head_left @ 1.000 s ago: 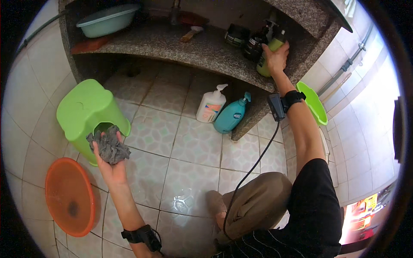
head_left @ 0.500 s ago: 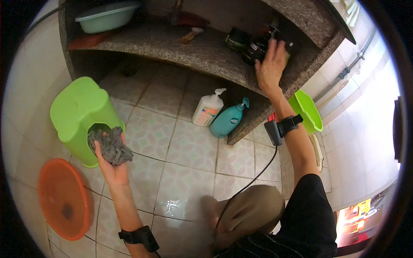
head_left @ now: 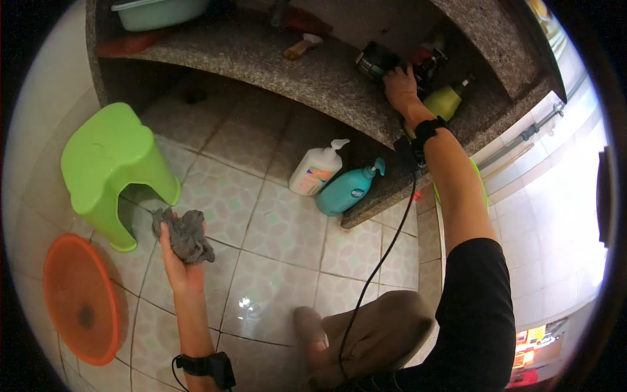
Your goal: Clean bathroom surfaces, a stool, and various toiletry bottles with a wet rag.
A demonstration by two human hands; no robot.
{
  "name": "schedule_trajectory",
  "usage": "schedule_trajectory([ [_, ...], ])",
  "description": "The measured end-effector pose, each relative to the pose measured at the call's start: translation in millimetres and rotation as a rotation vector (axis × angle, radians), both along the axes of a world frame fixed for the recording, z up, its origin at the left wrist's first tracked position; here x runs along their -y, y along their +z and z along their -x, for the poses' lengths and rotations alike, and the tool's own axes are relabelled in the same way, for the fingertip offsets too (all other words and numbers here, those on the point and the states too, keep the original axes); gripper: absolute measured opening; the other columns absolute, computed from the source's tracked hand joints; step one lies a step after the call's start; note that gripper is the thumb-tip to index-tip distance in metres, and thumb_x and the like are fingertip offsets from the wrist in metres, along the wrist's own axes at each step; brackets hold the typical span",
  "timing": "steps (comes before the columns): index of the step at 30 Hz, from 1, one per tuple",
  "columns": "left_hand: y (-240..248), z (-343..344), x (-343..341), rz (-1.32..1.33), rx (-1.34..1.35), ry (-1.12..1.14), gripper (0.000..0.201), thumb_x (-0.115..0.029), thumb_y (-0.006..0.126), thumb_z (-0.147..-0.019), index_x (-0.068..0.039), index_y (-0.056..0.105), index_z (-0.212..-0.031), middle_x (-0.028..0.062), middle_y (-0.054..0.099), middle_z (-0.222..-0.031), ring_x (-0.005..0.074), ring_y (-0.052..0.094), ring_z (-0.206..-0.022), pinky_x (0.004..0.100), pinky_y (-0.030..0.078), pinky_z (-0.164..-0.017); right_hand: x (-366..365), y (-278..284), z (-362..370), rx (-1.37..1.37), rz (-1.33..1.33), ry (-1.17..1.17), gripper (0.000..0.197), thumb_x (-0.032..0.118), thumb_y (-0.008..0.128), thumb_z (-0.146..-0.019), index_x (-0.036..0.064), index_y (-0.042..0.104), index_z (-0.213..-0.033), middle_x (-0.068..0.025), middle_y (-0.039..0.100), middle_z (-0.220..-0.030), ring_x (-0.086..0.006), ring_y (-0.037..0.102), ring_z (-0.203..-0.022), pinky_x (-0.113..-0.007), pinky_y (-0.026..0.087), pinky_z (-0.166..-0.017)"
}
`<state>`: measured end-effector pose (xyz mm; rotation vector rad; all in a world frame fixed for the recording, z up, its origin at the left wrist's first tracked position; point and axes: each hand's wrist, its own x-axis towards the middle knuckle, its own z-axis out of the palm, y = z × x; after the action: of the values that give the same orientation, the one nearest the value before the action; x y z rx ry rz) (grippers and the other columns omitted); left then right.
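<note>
A crumpled grey cloth [head_left: 188, 236] rests in my left hand [head_left: 179, 264], palm up, with the fingers curled round it. The hand is over the tiled floor, next to the green plastic stool [head_left: 104, 153]. My right hand [head_left: 403, 91] reaches onto the stone shelf, its fingers bent among dark containers. Left of them stands a dark jar [head_left: 377, 61]; a dark pump bottle [head_left: 429, 64] is just to their right. Shadow hides whether the fingers grip either. A yellow-green bottle [head_left: 446, 99] stands right of my wrist.
A white pump bottle [head_left: 315, 171] and a teal pump bottle [head_left: 347, 191] stand on the floor below the shelf [head_left: 261, 72]. An orange basin [head_left: 81, 299] is at the left. On the shelf are a brush [head_left: 302, 47] and a pale basin [head_left: 160, 14]. A cable [head_left: 375, 274] hangs from my right wrist.
My right hand has moved lower and left among the containers, uncovering the yellow-green bottle. The dark pump bottle sits farther right from the jar. My left hand with the cloth has shifted away from the stool.
</note>
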<state>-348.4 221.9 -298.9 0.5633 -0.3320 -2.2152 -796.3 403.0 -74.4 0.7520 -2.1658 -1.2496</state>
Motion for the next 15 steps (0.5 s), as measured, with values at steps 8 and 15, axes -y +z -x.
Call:
schedule_trajectory([
  [8,-17.2,2.8,23.2,-0.034,-0.026,0.02,0.045,-0.034,0.052,-0.09,-0.006,0.041,-0.122,0.0054,0.049,-0.117,0.0239,0.051,-0.108,0.0438,0.043,-0.094,-30.8,2.0,32.3,0.028,-0.084,-0.127,0.033,0.023,0.052,-0.082,0.0125,0.059,-0.112,-0.0101,0.056,-0.116,-0.0286,0.049,-0.11,-0.048,0.029,-0.1],
  [15,-41.1,-6.3,38.9,0.005,0.021,0.037,0.043,-0.034,0.05,-0.091,-0.007,0.042,-0.123,0.006,0.05,-0.117,0.0239,0.052,-0.108,0.0436,0.042,-0.095,-5.0,51.4,71.3,-0.029,-0.112,-0.202,0.035,0.018,0.047,-0.084,0.0077,0.056,-0.116,-0.0152,0.057,-0.115,-0.0341,0.055,-0.103,-0.054,0.037,-0.095],
])
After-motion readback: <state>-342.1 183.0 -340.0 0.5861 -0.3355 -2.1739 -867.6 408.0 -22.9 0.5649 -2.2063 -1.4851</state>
